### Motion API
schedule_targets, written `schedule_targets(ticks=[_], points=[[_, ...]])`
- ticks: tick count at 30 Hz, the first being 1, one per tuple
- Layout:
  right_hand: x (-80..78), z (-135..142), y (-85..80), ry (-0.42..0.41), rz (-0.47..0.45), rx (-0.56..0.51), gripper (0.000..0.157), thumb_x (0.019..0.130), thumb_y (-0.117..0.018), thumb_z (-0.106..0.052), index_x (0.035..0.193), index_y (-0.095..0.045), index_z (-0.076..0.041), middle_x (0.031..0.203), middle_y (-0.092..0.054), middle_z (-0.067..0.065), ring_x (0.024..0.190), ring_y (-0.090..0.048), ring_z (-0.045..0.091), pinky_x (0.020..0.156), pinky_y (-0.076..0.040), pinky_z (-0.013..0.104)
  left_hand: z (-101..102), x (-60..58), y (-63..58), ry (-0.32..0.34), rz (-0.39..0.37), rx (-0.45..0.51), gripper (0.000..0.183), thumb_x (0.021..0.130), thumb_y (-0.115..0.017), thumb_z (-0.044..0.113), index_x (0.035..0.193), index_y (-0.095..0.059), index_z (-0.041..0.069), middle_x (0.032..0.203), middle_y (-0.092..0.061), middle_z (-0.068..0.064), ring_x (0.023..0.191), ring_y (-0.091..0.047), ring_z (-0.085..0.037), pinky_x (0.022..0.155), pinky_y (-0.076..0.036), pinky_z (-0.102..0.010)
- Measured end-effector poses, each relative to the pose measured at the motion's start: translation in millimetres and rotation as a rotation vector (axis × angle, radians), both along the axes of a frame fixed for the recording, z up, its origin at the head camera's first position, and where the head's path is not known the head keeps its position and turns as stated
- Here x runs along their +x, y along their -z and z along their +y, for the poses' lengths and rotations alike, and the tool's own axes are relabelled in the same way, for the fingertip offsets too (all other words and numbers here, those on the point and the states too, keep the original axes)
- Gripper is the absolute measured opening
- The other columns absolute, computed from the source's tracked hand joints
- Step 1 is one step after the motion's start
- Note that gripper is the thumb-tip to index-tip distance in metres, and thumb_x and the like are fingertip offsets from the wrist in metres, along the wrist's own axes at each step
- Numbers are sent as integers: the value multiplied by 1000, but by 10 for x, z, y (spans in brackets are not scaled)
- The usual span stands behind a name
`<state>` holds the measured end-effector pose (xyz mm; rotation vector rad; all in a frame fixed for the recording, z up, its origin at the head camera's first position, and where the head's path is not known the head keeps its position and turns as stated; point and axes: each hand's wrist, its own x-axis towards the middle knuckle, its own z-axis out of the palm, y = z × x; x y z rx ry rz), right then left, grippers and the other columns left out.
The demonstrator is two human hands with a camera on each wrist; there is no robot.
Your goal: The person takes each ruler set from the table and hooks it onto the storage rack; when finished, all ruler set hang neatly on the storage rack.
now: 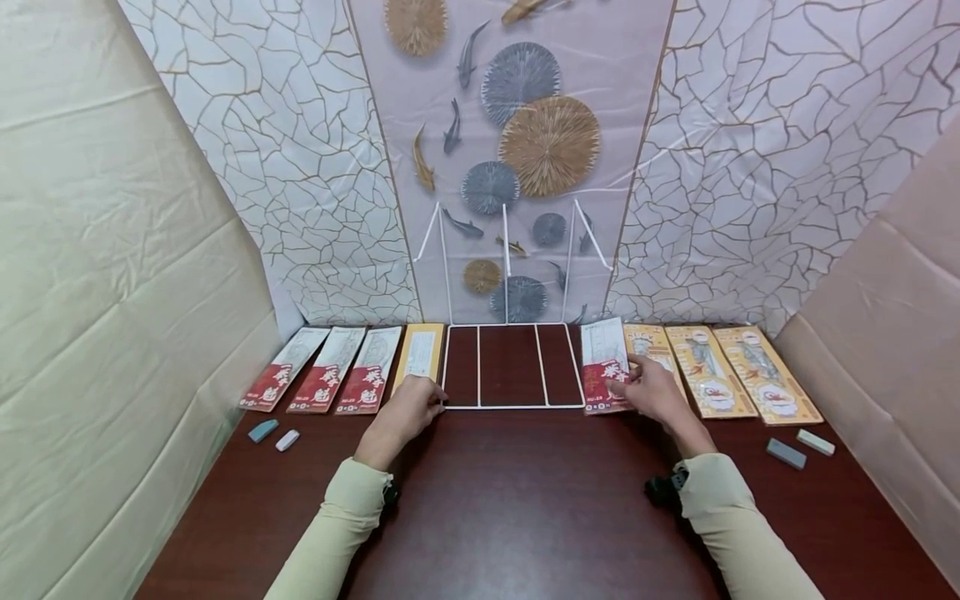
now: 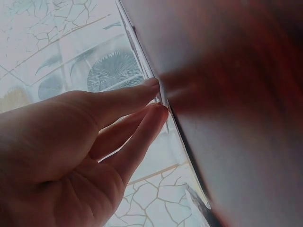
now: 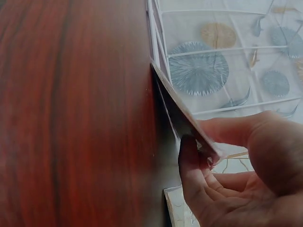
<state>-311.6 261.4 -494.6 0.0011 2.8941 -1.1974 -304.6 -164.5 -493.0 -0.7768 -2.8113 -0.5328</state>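
Near the table's back stands a white wire rack (image 1: 514,407), its base divided into three bays with thin uprights behind. My left hand (image 1: 403,414) pinches its near left corner between thumb and fingertips, close over the table. Part of this hand covers the lower end of a yellow packet (image 1: 420,350) left of the rack. With my right hand (image 1: 654,390) I pinch a red-and-white ruler packet (image 1: 602,354) by its right edge, just right of the rack. In the right wrist view, that packet (image 3: 177,101) is tilted, one edge raised between thumb and fingers.
Several red-and-white ruler packets (image 1: 322,371) lie in a row at the left, and several yellow packets (image 1: 708,371) at the right. In front of them are a blue eraser (image 1: 263,431), a white eraser (image 1: 287,440), a grey eraser (image 1: 786,453) and a pale eraser (image 1: 815,442). Curtains enclose the table.
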Motion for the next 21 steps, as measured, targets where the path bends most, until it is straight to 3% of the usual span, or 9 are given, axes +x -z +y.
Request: schedule_targets(ticks=[2,7,10,15,18,21], points=[[7,-17,-16,7,-21,-36,78,91,-72,-29,150,-35,5,116,-58,25,76,-62,23,57,-54,32,1,0,0,-4,-6,-2,9,83,-79,3,92,-80,4,90,-78,-7,85,-72,-22,79,-58,-39],[23,-47,-29,-4,-64,-144,71,94,-68,-22,149,-31,6,133,-54,32,105,-63,33,72,-56,30,1,4,0,-9,-15,-8,9,83,-78,3,92,-80,4,91,-78,-7,86,-72,-22,80,-58,-39],[25,-62,-21,-7,-72,-236,70,95,-65,-16,149,-26,6,140,-50,35,112,-63,35,75,-59,31,1,7,1,-7,-23,3,10,83,-78,3,93,-80,4,92,-78,-7,87,-72,-22,80,-58,-39],[33,-86,-38,12,-40,-362,67,93,-64,-9,147,-25,2,135,-56,33,88,-71,25,58,-58,37,6,19,11,35,8,18,12,82,-78,1,93,-79,2,93,-77,-9,89,-72,-22,81,-58,-38],[56,-101,-71,23,-17,-376,67,93,-66,-12,146,-27,-2,135,-56,30,72,-68,19,45,-51,37,7,28,16,68,9,19,12,82,-77,-1,94,-78,1,95,-77,-11,92,-72,-23,83,-58,-38],[84,-107,-111,29,28,-367,65,92,-68,-15,144,-30,-3,136,-54,30,69,-66,15,40,-47,36,-1,45,22,84,-13,22,12,84,-76,-1,96,-78,1,101,-76,-15,97,-72,-26,86,-58,-40]])
